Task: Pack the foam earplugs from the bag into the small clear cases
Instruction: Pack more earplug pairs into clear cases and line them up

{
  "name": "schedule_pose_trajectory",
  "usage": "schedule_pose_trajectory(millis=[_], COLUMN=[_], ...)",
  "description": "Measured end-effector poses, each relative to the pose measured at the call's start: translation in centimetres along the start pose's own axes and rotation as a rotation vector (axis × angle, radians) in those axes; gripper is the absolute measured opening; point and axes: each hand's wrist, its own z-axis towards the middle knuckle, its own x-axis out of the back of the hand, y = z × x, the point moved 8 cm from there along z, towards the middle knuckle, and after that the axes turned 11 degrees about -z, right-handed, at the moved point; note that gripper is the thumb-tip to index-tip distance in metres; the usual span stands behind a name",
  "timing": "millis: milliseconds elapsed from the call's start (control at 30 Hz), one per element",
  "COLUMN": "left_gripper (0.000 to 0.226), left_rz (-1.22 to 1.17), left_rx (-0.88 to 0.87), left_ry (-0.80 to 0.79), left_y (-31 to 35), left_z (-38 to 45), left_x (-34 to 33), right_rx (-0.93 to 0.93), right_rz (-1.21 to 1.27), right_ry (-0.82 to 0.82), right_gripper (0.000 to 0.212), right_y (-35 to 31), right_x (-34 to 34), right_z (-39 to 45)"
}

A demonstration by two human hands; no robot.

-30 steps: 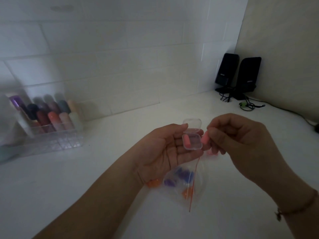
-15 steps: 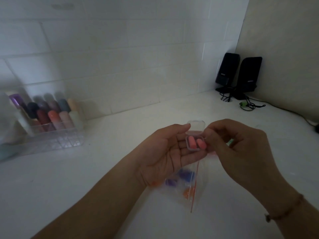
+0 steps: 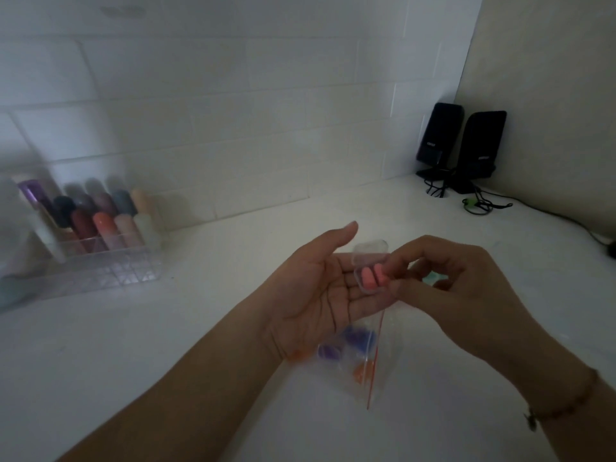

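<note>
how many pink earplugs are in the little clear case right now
2. Both pink earplugs lie side by side in the open clear case resting on the left hand, one nearer the palm, one beside the right hand fingertips. Anything beneath them would be hidden.

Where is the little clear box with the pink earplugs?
In the head view, the clear case lies mid-frame on the left hand's fingers, above the bag.

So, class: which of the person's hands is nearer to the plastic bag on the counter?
Left. The left hand hovers right over the bag, overlapping its edge; the right hand is up beside the open case.
</note>
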Motion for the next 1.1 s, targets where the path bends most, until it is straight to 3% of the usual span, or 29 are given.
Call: schedule_pose_trajectory(millis=[67, 200, 267, 400, 500, 633, 767, 867, 967, 1100], left_gripper=[0.054, 0.05, 0.059, 0.083, 0.083, 0.066, 0.047, 0.04, 0.034, 0.028], left_rz=[-0.047, 0.012, 0.12, 0.286, 0.404, 0.99, 1.259, 1.57, 1.709, 1.839], left_rx=[-0.016, -0.05, -0.096, -0.239, -0.34, -0.653, -0.893, -1.027, -1.037, -0.766], left_ry=[0.015, -0.036, -0.069, -0.087, -0.098, 0.001, 0.146, 0.17, 0.137, 0.098], left_y=[0.2, 0.4, 0.7, 1.4, 1.6, 2.2, 2.6, 2.9, 2.6, 1.3], left_z=[0.0, -0.4, -0.6, -0.8, -1.2, -2.1, -2.2, -1.5, -0.2, 3.9], left_x=[0.0, -0.6, -0.9, -1.2, -1.9, -3.5, -4.5, -6.2, -8.0, -8.6], right_rx=[-0.012, -0.056, -0.066, -0.015, -0.003, -0.139, -0.274, -0.341, -0.418, -0.598], right_rz=[0.018, 0.107, 0.049, -0.073, 0.024, 0.279, 0.372, 0.382, 0.392, 0.591], right_ry=[0.023, 0.195, 0.156, -0.01, -0.041, -0.011, 0.054, 0.063, 0.079, 0.49], right_gripper=[0.022, 0.006, 0.005, 0.027, 0.016, 0.011, 0.011, 0.012, 0.007, 0.007], right_y=[0.2, 0.1, 0.2, -0.5, -0.8, 0.8, 2.5, 3.5, 5.0, 9.9], right_x=[0.5, 2.3, 2.0, 0.6, 0.3, 1.0, 1.7, 2.1, 3.9, 9.9], right_z=[0.0, 0.0, 0.1, 0.2, 0.1, 0.4, 0.5, 0.6, 0.6, -0.4])
